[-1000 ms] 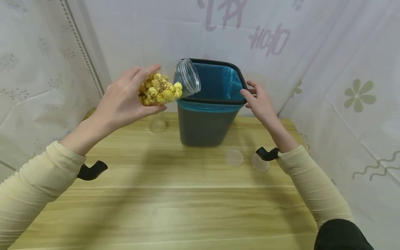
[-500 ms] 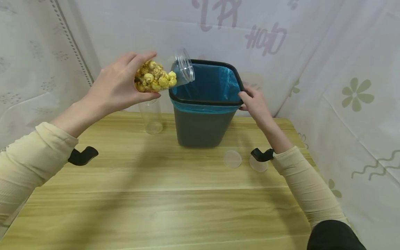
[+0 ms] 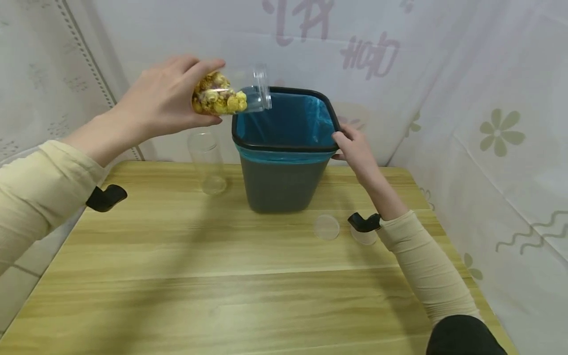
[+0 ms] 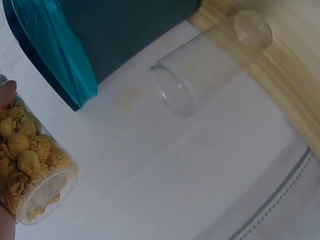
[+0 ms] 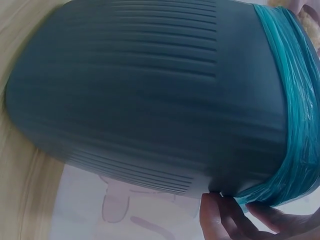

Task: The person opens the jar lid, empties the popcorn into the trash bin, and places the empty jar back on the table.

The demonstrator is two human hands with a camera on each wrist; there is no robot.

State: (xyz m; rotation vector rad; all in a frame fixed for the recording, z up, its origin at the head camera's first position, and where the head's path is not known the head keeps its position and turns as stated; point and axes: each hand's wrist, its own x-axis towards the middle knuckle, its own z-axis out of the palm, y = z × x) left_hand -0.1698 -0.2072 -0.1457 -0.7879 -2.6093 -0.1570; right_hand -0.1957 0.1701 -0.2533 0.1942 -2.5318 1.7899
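My left hand (image 3: 161,101) grips a clear plastic jar (image 3: 253,98) that lies nearly level, its open mouth pointing right above the left rim of a grey bin (image 3: 277,185). Yellow popcorn (image 3: 220,98) fills the closed end of the jar; in the left wrist view the popcorn (image 4: 30,155) shows near the jar's base. A blue bag (image 3: 288,121) lines the bin under its black rim. My right hand (image 3: 357,150) holds the bin's right rim, thumb on top; in the right wrist view its fingers (image 5: 212,215) reach under the bag's folded edge.
A second clear jar (image 3: 206,162), without contents, stands upright left of the bin. Two round translucent lids (image 3: 327,227) lie on the wooden table (image 3: 248,296) in front of it, one partly behind the right wrist's black mount (image 3: 365,223). White patterned cloth (image 3: 177,29) hangs behind.
The jar in my left hand has risen and its mouth has swung down to nearly level. The popcorn stays inside. My right hand's fingers have closed on the rim. The view has shifted slightly.
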